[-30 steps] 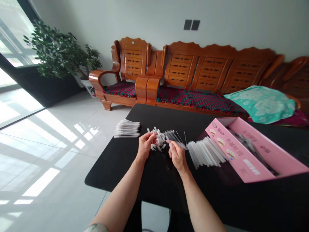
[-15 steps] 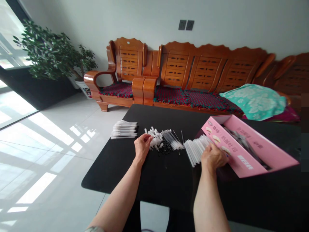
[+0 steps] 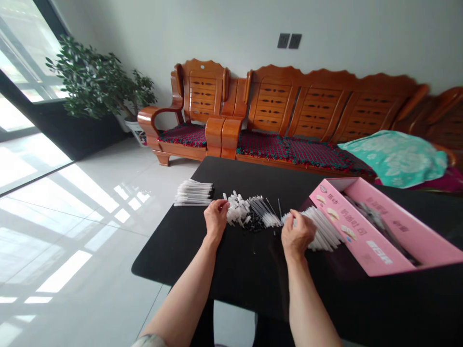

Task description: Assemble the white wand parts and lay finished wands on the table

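My left hand [image 3: 216, 219] is closed in a pinch at the left edge of a pile of short white caps [image 3: 238, 207]; what lies between its fingertips is too small to make out. My right hand [image 3: 297, 233] has its fingers drawn together over the left end of a row of white plastic tubes [image 3: 321, 231], covering part of it. Whether it grips one of them is hidden. Small black plugs [image 3: 255, 222] lie scattered beside the caps. Thin pen refills [image 3: 264, 211] are laid side by side between the plugs and the tubes.
A stack of white pens [image 3: 193, 193] lies at the left of the black table [image 3: 249, 284]. On the right stands an open pink box [image 3: 356, 229] with dark and clear material inside. Behind the table is a wooden sofa [image 3: 311, 106] with a turquoise cloth [image 3: 398, 156].
My right hand has moved left, from the right side of the tubes to their left end. My left hand stays by the caps. The whole view has shifted slightly.
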`<state>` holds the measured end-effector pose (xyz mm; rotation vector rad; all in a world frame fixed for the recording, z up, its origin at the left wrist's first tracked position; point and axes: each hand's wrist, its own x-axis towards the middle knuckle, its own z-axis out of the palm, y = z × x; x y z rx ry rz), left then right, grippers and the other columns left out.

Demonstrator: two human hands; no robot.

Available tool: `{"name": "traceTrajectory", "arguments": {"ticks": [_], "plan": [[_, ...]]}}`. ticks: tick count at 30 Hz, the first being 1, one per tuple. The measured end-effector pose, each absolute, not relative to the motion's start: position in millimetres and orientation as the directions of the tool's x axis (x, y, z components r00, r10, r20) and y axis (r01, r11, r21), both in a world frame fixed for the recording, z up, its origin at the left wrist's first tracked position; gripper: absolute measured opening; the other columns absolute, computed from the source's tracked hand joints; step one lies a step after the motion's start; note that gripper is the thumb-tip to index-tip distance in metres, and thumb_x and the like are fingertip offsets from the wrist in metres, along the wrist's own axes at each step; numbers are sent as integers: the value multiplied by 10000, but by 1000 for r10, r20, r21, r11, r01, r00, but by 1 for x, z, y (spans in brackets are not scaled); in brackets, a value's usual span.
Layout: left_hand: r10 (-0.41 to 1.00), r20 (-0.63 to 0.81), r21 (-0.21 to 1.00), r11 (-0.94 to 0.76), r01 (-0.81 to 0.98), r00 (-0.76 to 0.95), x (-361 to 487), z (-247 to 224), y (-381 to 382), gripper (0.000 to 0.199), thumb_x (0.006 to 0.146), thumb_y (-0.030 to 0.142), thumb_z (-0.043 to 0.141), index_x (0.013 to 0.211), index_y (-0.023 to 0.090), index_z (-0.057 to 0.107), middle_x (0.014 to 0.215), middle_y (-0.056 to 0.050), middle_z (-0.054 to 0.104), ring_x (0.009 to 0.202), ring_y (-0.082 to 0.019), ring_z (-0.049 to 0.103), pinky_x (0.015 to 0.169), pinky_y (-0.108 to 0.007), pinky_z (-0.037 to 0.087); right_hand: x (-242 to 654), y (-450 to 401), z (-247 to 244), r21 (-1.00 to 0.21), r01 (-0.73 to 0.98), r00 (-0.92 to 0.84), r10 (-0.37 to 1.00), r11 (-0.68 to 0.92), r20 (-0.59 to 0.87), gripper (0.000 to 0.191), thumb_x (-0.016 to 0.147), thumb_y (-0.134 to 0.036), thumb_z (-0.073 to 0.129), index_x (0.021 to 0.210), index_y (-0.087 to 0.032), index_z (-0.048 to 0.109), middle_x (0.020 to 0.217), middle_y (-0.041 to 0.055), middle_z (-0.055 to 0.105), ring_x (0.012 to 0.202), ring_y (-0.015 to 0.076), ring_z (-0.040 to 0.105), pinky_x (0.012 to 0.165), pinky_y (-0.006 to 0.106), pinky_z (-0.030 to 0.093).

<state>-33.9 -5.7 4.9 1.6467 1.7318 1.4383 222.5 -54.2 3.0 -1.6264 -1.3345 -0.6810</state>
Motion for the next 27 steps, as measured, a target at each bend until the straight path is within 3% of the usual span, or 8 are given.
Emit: {"name": "traceTrajectory", "arguments": {"ticks": [5, 10, 17, 27], "plan": [[768, 470, 725, -54, 687, -435, -63, 4, 1, 216, 859, 168, 548, 960, 216, 733, 957, -62, 686, 864, -222, 621, 828, -336, 469, 204, -53, 2, -271, 960, 201, 488, 77, 849, 201, 934, -243, 488, 902, -154, 665, 760, 81, 673, 735, 211, 589, 758, 331, 395], [796, 449, 599, 69, 797, -406, -77, -2, 3, 263, 816, 118, 553, 987, 225, 721, 1062, -88, 680, 1031, -300, 564, 922, -425, 407, 209, -55, 0, -333, 942, 262, 530, 43, 806, 243, 946, -277, 457, 909, -157, 665, 800, 98, 691, 759, 225, 600, 771, 344, 399], [835, 431, 513, 85, 854, -342, -73, -7, 1, 241, 773, 137, 593, 938, 237, 738, 997, -96, 676, 1019, -321, 543, 909, -443, 366, 206, -55, 0, -374, 927, 294, 546, 39, 784, 267, 949, -291, 452, 914, -149, 675, 826, 117, 709, 777, 235, 612, 787, 355, 414], [889, 380, 478, 47, 877, -255, -69, -2, -3, 151, 777, 206, 646, 867, 254, 758, 988, -82, 682, 975, -304, 545, 900, -437, 357, 208, -55, -2, -370, 928, 285, 543, 52, 790, 267, 952, -286, 456, 905, -146, 678, 823, 112, 713, 770, 229, 620, 778, 341, 423]]}}
